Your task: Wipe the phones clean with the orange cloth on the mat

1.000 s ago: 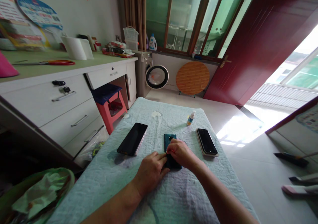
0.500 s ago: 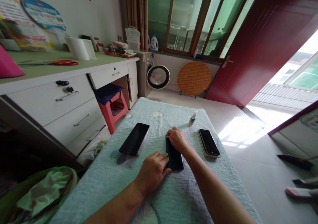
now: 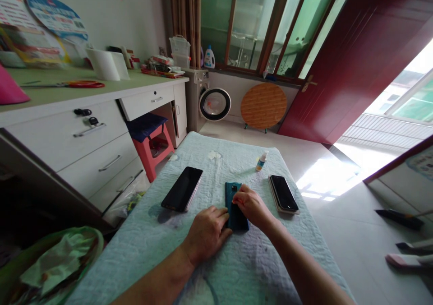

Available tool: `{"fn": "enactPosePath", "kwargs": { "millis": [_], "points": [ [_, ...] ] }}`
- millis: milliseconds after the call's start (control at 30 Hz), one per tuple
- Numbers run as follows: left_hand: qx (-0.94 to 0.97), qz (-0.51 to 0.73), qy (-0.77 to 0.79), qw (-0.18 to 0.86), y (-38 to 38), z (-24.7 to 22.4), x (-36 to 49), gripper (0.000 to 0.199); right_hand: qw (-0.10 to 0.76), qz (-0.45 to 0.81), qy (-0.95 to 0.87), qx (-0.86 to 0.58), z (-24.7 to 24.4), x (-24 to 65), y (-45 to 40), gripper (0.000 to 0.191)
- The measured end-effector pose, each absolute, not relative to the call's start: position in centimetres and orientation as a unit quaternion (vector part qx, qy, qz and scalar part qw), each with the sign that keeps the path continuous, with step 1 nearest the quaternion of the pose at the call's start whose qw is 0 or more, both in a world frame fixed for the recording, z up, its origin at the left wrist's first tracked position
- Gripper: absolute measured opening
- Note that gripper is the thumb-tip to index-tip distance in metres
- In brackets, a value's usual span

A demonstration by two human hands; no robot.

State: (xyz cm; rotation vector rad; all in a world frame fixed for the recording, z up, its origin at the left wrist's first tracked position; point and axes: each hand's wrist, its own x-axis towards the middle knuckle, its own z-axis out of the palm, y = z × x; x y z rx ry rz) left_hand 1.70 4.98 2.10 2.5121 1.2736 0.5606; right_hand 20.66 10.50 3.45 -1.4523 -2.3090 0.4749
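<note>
A teal phone (image 3: pixel 239 221) lies back up on the cloth-covered table, its camera module showing at the top end. My left hand (image 3: pixel 210 228) grips the phone's left edge, fingers on the side and thumb near the lower corner. Above the phone's back, my right hand (image 3: pixel 252 205) is closed in a pinch. A bit of orange shows at its fingertips, too small to name. To the left lies a black-screened phone (image 3: pixel 182 189), raised on something thin. Another phone (image 3: pixel 284 193) rests on a pale flat thing to the right. Behind it stands a small spray bottle (image 3: pixel 260 161).
A pale blue quilted cloth (image 3: pixel 219 147) covers the table. Left of it are a white desk (image 3: pixel 98 142), a red stool (image 3: pixel 154 149) and a green bin (image 3: pixel 96 246). Beyond stand a washing machine with its door (image 3: pixel 215 104) ajar and a round wooden tabletop (image 3: pixel 264 106).
My right hand has slid from the phone's top end down and right toward its middle, uncovering the camera module. My left hand stays at the phone's left edge.
</note>
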Motion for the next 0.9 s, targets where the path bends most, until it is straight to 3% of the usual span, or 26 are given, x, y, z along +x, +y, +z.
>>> {"fn": "enactPosePath", "kwargs": {
  "millis": [300, 900],
  "points": [
    [0.865, 0.194, 0.440, 0.142, 5.1, 2.3, 1.7, 0.022, 0.188, 0.118, -0.786, -0.577, 2.9, 19.8, 15.0, 0.018],
    [0.863, 0.195, 0.442, 0.147, 5.0, 2.2, 1.7, 0.023, 0.189, 0.126, -0.793, -0.565, 2.8, 20.4, 14.6, 0.018]
  ]
}}
